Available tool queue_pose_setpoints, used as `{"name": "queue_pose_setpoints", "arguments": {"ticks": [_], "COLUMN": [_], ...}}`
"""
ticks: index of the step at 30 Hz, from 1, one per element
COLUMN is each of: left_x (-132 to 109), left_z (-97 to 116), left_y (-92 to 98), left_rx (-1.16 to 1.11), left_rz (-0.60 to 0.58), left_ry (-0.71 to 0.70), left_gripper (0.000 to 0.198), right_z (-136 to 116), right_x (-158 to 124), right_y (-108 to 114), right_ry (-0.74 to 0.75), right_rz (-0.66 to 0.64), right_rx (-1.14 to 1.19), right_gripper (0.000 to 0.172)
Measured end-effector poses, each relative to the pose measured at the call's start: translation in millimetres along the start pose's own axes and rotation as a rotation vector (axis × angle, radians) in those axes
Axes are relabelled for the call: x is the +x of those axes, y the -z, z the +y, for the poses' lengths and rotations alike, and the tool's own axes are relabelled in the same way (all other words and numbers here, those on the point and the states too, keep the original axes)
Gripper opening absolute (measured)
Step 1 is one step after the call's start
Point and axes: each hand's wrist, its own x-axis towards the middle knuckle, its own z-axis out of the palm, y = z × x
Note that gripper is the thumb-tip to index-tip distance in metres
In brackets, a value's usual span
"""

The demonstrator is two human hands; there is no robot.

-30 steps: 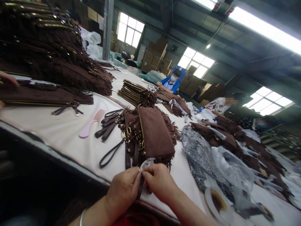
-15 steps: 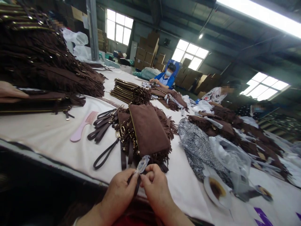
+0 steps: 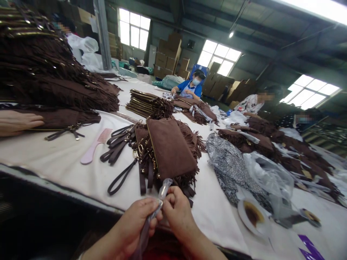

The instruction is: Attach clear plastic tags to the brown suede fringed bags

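Note:
Both my hands meet at the near table edge. My left hand (image 3: 137, 224) is closed on a dark brown strap (image 3: 144, 234) that hangs down from its fingers. My right hand (image 3: 177, 213) pinches a small clear plastic sleeve (image 3: 164, 189) at the strap's upper end. Just beyond them lies a pile of brown suede fringed pouches (image 3: 169, 150) with gold zips and clasps. Several loose brown wrist straps (image 3: 119, 144) lie to the left of the pile.
A pink comb (image 3: 93, 147) lies on the white table cover (image 3: 62, 162). A co-worker's hand (image 3: 16, 122) rests on a pouch at far left, below a tall stack of pouches (image 3: 51, 68). Patterned fabric (image 3: 230, 169), clear bags and other seated workers fill the right and back.
The strap has swung down into my left hand's grip, and the plastic sleeve stands more upright. The co-worker's hand at left has slid forward over a pouch. The view shifted slightly.

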Motion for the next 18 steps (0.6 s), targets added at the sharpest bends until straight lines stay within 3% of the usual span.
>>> {"name": "queue_pose_setpoints", "arguments": {"ticks": [4,6,12,15,18], "left_x": [-1,-2,-7,-8,-7], "left_z": [-4,-7,-11,-11,-11], "left_y": [-1.0,-2.4,-5.5,-4.9,-4.8], "left_rx": [-0.100,-0.046,0.537,0.654,0.618], "left_rz": [0.053,0.075,0.190,0.235,0.211], "left_ry": [0.151,0.147,-0.201,-0.335,-0.325], "left_gripper": [0.023,0.028,0.047,0.042,0.042], "right_z": [9,11,4,2,4], "right_x": [10,15,14,3,-5], "right_y": [1,-1,-3,-1,-3], "right_ry": [-0.048,-0.099,-0.215,-0.236,-0.296], "right_rz": [-0.140,-0.195,-0.184,-0.337,-0.411], "right_rx": [0.081,0.112,0.169,0.493,0.822], "right_gripper": [0.015,0.015,0.009,0.013,0.021]}}
